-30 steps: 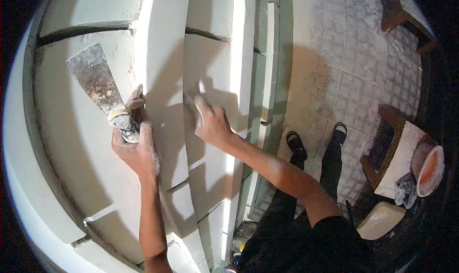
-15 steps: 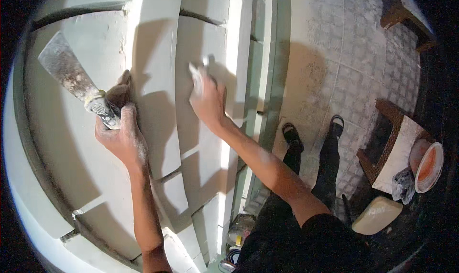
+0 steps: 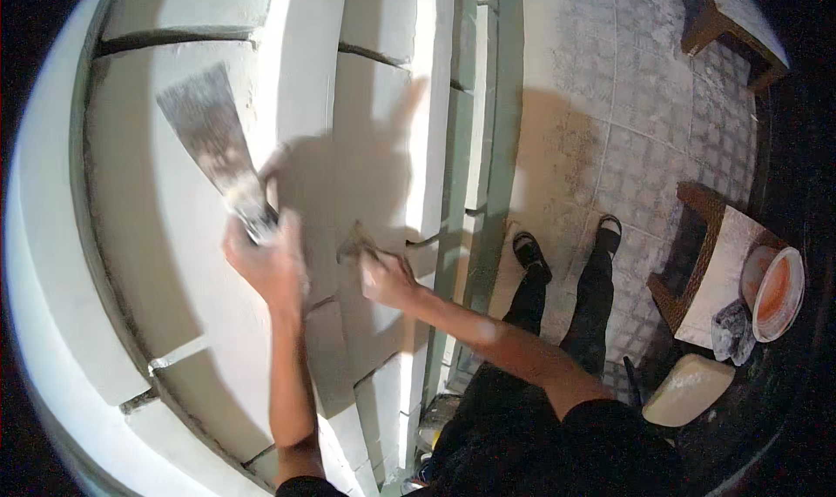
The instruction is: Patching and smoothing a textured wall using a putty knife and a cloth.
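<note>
Before me is a pale, block-patterned wall [image 3: 131,175] with raised ledges and dark grooves between its blocks. My left hand [image 3: 272,258] is closed around the handle of a wide putty knife [image 3: 213,136]. Its smeared metal blade points up and to the left, in front of the wall. To its right, my right hand [image 3: 389,279] pinches a small, flat, greyish-brown piece [image 3: 351,245] close to the wall face. Motion blur hides what kind of thing this is, and whether it touches the surface cannot be told.
At right, a tub with an orange inside [image 3: 778,295] and a crumpled grey item [image 3: 734,333] are at a pale-topped woven seat or table [image 3: 714,275]. A cream rounded slab [image 3: 690,390] is below them. Similar furniture [image 3: 731,18] stands at the upper right, on dusty patterned tiles [image 3: 640,140].
My left hand has moved right and slightly down with the putty knife, whose blade is now more upright. My right hand has come down along the wall with its small piece.
</note>
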`<state>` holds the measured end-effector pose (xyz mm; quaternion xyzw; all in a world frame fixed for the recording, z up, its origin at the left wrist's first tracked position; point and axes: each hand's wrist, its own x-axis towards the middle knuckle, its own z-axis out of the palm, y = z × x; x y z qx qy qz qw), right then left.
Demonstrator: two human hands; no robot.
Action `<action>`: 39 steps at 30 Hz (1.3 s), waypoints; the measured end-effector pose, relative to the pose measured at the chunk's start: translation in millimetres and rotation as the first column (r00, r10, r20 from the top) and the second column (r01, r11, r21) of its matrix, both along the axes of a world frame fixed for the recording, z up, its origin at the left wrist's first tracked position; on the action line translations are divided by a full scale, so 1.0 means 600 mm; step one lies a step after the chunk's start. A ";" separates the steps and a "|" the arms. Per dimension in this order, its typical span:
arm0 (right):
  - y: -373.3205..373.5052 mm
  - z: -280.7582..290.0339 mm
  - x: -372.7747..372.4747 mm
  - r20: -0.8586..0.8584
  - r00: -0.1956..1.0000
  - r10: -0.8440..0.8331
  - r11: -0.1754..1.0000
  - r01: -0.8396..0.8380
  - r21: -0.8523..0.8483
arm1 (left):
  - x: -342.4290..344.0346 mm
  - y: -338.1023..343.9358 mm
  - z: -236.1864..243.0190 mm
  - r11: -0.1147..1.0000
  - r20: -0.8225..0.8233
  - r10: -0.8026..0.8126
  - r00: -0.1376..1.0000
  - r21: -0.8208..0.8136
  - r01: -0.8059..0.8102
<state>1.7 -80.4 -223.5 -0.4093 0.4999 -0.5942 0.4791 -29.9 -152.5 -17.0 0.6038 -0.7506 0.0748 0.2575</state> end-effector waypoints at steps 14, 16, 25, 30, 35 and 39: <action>-0.239 -0.088 -0.235 -0.301 0.947 -0.108 0.914 -0.024 -0.404 | 0.122 0.226 -0.414 0.909 -0.199 0.048 0.979 0.415 0.040; -0.292 -0.070 -0.265 -0.271 0.939 -0.210 0.947 0.127 -0.295 | 0.140 0.196 -0.431 0.871 -0.165 -0.159 0.973 0.441 0.217; -0.183 -0.191 -0.334 0.046 0.968 -0.245 0.969 0.243 0.046 | 0.143 0.191 -0.412 0.796 -0.244 -0.197 0.949 0.525 0.301; -0.199 -0.304 -0.246 0.180 0.838 -0.515 0.847 0.467 0.253 | 0.101 0.173 -0.424 0.801 -0.289 -0.311 0.905 0.433 0.413; -0.001 -0.273 -0.075 0.261 0.922 -0.286 0.908 0.175 0.380 | 0.144 0.171 -0.408 0.812 -0.176 -0.342 0.923 0.439 0.384; -0.013 -0.281 -0.121 0.061 0.933 -0.354 0.926 0.340 0.166 | 0.144 0.188 -0.441 0.794 -0.272 -0.263 0.926 0.484 0.368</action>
